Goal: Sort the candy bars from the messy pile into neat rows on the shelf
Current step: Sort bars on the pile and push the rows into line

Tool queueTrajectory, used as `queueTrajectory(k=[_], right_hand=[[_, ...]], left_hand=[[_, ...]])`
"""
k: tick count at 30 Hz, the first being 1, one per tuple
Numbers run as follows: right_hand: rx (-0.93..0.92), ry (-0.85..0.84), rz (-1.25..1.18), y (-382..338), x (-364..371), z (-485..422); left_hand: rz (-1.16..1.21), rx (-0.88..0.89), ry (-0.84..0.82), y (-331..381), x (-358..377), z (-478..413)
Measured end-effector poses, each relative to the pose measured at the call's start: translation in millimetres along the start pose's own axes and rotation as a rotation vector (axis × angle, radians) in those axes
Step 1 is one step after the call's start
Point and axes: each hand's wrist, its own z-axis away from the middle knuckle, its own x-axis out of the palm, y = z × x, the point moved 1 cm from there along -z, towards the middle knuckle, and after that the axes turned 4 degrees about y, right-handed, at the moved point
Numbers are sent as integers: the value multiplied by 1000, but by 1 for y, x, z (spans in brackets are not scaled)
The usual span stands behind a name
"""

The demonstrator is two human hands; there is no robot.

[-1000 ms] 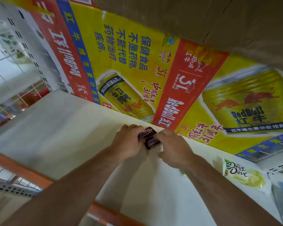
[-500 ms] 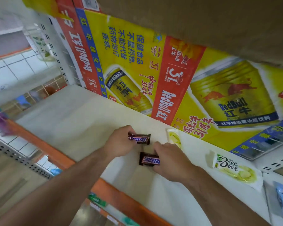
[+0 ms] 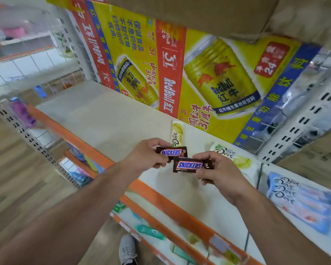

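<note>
Left hand [image 3: 147,155] pinches a brown Snickers bar [image 3: 171,152], right hand [image 3: 218,173] grips a second Snickers bar [image 3: 188,165], both held over the white orange-edged shelf [image 3: 103,121] backed by yellow Red Bull cardboard [image 3: 208,77], wood-plank floor [image 3: 17,178] below.

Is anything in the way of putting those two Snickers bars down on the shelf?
Nothing visible blocks the bare shelf beneath. The left hand holds the upper Snickers bar, the right hand the lower Snickers bar. Only a pale green Dove bar lies just behind them, near the Red Bull poster.
</note>
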Motion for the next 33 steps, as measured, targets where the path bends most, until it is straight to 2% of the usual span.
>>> queueTrajectory(k=[11,21,33], right_hand=[[12,264,-40,20,-52,73],[3,460,-100,31,-28,135],[35,651,-103,51,-29,218]], left_hand=[[-75,103,-199,7,67,37],[-71,204,-366,4,72,74],[-93,200,-541,-6,108,111]])
